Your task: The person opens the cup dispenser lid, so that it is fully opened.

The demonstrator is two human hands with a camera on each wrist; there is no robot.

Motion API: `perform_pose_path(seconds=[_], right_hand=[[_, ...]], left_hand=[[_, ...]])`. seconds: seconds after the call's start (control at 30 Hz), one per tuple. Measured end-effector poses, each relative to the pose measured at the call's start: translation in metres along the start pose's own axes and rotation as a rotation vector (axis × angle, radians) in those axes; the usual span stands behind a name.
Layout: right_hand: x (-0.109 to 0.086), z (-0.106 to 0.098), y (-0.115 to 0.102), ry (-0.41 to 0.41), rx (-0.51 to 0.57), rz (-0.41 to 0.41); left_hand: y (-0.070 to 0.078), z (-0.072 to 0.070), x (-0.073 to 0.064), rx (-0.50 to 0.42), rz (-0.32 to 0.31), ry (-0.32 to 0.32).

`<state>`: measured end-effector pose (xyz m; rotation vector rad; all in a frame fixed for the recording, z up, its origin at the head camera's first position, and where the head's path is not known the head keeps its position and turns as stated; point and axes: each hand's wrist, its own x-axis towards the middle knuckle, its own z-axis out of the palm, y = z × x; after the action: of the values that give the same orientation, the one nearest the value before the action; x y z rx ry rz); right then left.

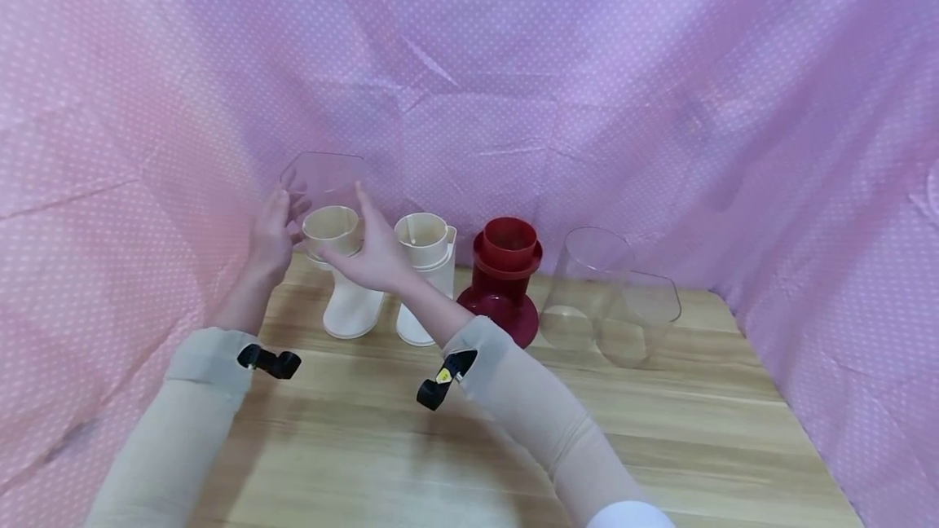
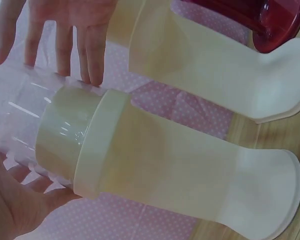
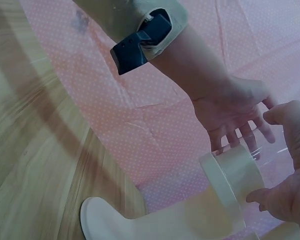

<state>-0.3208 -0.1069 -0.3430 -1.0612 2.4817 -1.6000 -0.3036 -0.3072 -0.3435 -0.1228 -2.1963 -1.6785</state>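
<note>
A cream dispenser base stands upright at the left, its round neck inside the lower end of a clear plastic container. On the container's left side is my left hand, fingers extended along the clear wall. My right hand is at the other side with fingers straight and spread, thumb near the neck. The left wrist view shows the container around the cream neck, close to the collar. In the right wrist view both hands flank the container, partly hiding it.
A second cream base stands just right of the first, beside a red base. Farther right are two clear containers. Pink dotted cloth walls the back and sides of the wooden table.
</note>
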Motion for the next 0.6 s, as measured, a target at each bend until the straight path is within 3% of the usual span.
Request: perform_pose_path(seconds=[0.13, 0.27, 0.47, 0.6], right_hand=[[-0.005, -0.005, -0.006, -0.007, 0.024, -0.016], [-0.013, -0.015, -0.018, -0.027, 0.099, -0.046], [-0.035, -0.035, -0.038, -0.021, 0.114, -0.130], [-0.058, -0.053, -0.050, 0.032, 0.068, -0.197]], left_hand=[[0.012, -0.001, -0.006, 0.082, 0.012, 0.062], [0.034, -0.003, -0.017, 0.194, 0.039, 0.110], [0.074, 0.000, -0.046, 0.334, 0.070, 0.130], [0.101, 0.009, -0.070, 0.364, 0.180, 0.129]])
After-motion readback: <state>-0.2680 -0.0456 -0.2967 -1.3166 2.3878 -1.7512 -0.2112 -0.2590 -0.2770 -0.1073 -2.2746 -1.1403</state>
